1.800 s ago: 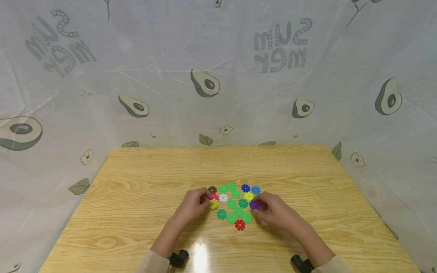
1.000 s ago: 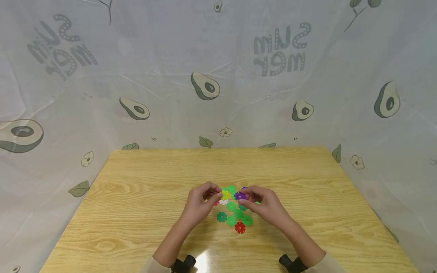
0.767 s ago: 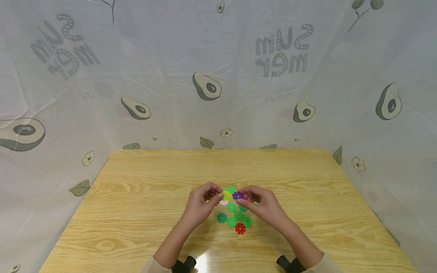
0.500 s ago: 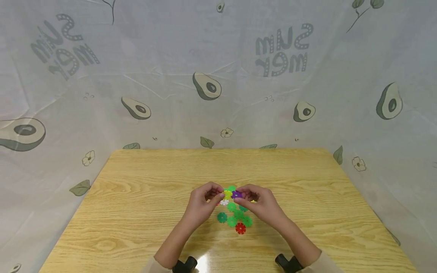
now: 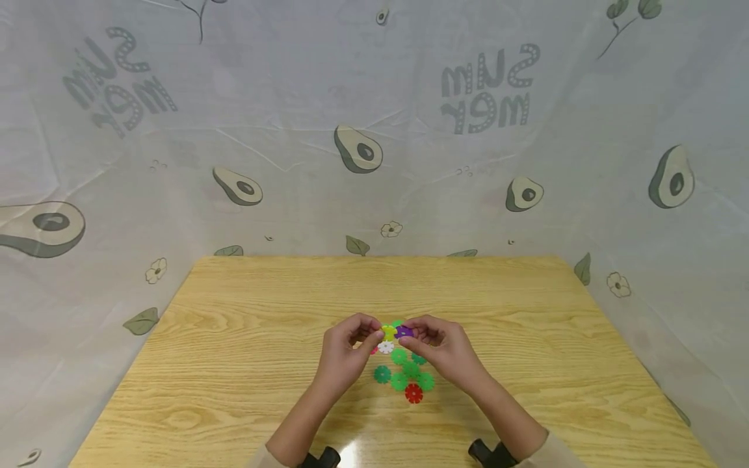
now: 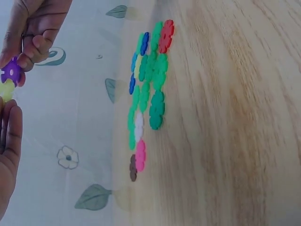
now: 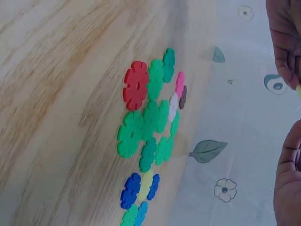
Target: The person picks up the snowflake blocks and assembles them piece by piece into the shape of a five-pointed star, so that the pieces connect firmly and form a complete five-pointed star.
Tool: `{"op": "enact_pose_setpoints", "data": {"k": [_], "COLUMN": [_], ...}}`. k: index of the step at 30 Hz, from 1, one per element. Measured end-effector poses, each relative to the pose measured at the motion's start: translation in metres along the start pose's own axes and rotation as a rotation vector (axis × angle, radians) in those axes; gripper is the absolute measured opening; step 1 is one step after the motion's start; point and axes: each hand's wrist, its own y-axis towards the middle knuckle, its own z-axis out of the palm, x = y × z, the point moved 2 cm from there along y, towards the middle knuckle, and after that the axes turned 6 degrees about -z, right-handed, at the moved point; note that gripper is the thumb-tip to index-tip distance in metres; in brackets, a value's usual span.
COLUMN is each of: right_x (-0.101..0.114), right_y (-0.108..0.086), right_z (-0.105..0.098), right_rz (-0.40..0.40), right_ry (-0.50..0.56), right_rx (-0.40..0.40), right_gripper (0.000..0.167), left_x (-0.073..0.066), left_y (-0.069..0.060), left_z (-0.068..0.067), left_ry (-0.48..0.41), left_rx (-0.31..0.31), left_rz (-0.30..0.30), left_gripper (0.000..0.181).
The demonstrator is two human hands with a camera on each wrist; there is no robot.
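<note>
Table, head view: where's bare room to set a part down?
Bare tabletop: outside the left hand, outside the right hand, beyond both to the patterned cloth. Crowded: the middle, with green discs, white disc and red disc lying there, held yellow disc and purple disc between the hands.

We saw a screened-off recording corner, though we could not tell what building held it. Pale, creased cloth (image 5: 409, 188) enclosed the wood-grained table (image 5: 263, 325) at the back and both sides, printed with avocados (image 5: 358, 151), leaves (image 5: 142, 322) and mirrored lettering (image 5: 493, 92). Black wrist gear (image 5: 499, 455) sat by the sleeves (image 5: 552, 454), and a glare (image 5: 348, 454) on the table looked like lamplight.
</note>
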Motion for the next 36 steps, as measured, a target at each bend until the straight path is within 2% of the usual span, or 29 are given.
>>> {"op": "enact_pose_setpoints", "data": {"k": [3, 9, 13, 18, 21, 24, 26, 30, 33, 36], "right_x": [0.002, 0.004, 0.004, 0.006, 0.005, -0.004, -0.015, -0.044, -0.063, -0.075], "right_y": [0.0, 0.0, 0.002, 0.005, 0.007, 0.011, 0.013, 0.01, 0.002, -0.007], "right_z": [-0.001, 0.001, 0.002, -0.001, -0.01, -0.026, -0.038, -0.055, -0.061, -0.062], "right_rz": [0.004, -0.04, -0.032, -0.034, -0.068, -0.081, -0.073, 0.006, 0.08, 0.133], "right_ry": [0.045, 0.022, -0.003, -0.094, -0.111, -0.125, -0.179, -0.338, -0.406, -0.451], "right_rx": [-0.002, -0.018, -0.027, -0.025, -0.019, -0.034, -0.03, 0.103, 0.215, 0.26], "right_gripper": [0.023, 0.023, 0.024, 0.025, 0.027, 0.026, 0.024, 0.024, 0.025, 0.025], "left_x": [-0.001, -0.003, -0.004, -0.007, -0.008, -0.008, -0.006, -0.003, -0.002, -0.001], "left_y": [-0.001, -0.004, -0.003, 0.003, 0.007, 0.009, 0.01, 0.01, 0.01, 0.011], "left_z": [0.001, 0.002, 0.003, 0.004, 0.003, 0.002, 0.001, 0.0, -0.002, -0.003], "left_ry": [-0.011, 0.022, 0.038, 0.15, 0.171, 0.129, 0.086, -0.005, -0.068, -0.11], "left_rx": [-0.017, -0.052, -0.072, -0.047, -0.045, -0.061, -0.072, -0.073, -0.067, -0.066], "left_rz": [0.018, 0.11, 0.107, 0.126, 0.143, 0.118, 0.083, -0.002, -0.065, -0.109], "left_gripper": [0.007, 0.007, 0.004, 0.008, 0.007, 0.002, 0.004, 0.005, 0.004, 0.004]}}
